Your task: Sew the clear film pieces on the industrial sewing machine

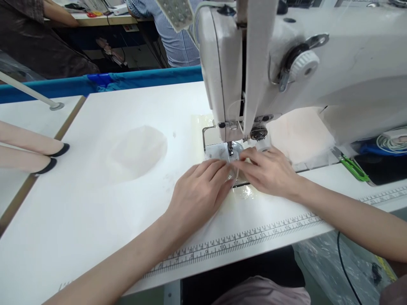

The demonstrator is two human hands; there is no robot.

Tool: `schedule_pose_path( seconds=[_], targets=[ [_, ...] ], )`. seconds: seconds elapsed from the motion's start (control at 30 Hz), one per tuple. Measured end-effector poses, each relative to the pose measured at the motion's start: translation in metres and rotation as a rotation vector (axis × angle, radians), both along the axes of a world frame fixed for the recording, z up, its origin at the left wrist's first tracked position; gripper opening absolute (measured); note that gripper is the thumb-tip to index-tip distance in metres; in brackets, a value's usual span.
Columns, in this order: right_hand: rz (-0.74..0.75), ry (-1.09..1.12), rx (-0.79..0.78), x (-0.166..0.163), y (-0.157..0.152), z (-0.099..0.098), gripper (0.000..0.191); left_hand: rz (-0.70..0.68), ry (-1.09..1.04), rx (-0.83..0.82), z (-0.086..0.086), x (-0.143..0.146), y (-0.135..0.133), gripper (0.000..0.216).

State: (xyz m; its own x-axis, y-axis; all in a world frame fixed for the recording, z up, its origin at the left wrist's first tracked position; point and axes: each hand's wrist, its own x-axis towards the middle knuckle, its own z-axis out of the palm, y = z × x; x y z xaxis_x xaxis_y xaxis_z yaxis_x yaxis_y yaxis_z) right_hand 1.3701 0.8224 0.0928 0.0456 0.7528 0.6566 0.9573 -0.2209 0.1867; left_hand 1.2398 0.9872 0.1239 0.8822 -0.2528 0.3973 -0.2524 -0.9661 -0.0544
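My left hand (199, 190) lies palm down on the white table, its fingers stretched toward the needle plate and pressing a thin, nearly clear piece of fabric (244, 192). My right hand (270, 169) rests opposite it, fingers curled and pinching the same fabric just in front of the presser foot (230, 149) of the white sewing machine (286, 63). The fingertips of both hands almost touch below the needle. The fabric's edge under the foot is hard to make out.
A sheer oval fabric piece (138, 150) lies on the table (95, 203) to the left. A printed ruler (241, 239) runs along the front edge. Green snips (352, 167) lie right of the machine. Other people sit behind a blue divider (127, 80).
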Motion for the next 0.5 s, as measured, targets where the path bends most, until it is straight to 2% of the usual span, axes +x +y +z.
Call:
schedule_pose_path(
  seconds=[0.07,0.13,0.2,0.27,0.43,0.5],
  targets=[
    [0.073,-0.019,-0.004,0.0,-0.001,0.002,0.024,0.004,0.121,-0.054,0.007,-0.006,-0.003,0.027],
    [0.103,-0.025,-0.001,0.0,-0.001,0.002,0.022,0.018,0.193,-0.031,0.009,-0.008,-0.003,0.02],
    [0.109,0.028,0.02,0.002,-0.002,0.0,0.019,0.032,0.18,0.007,0.005,-0.005,-0.001,0.014],
    [0.122,0.156,0.049,0.004,-0.002,-0.002,0.016,0.048,0.159,-0.034,0.0,0.003,0.004,0.022],
    [0.091,0.519,0.129,0.007,0.0,-0.005,0.016,0.132,0.327,-0.506,0.0,0.023,0.012,0.026],
    [0.063,0.592,0.151,0.008,0.001,-0.003,0.016,0.099,0.349,-0.578,0.003,0.028,0.014,0.024]
  ],
)
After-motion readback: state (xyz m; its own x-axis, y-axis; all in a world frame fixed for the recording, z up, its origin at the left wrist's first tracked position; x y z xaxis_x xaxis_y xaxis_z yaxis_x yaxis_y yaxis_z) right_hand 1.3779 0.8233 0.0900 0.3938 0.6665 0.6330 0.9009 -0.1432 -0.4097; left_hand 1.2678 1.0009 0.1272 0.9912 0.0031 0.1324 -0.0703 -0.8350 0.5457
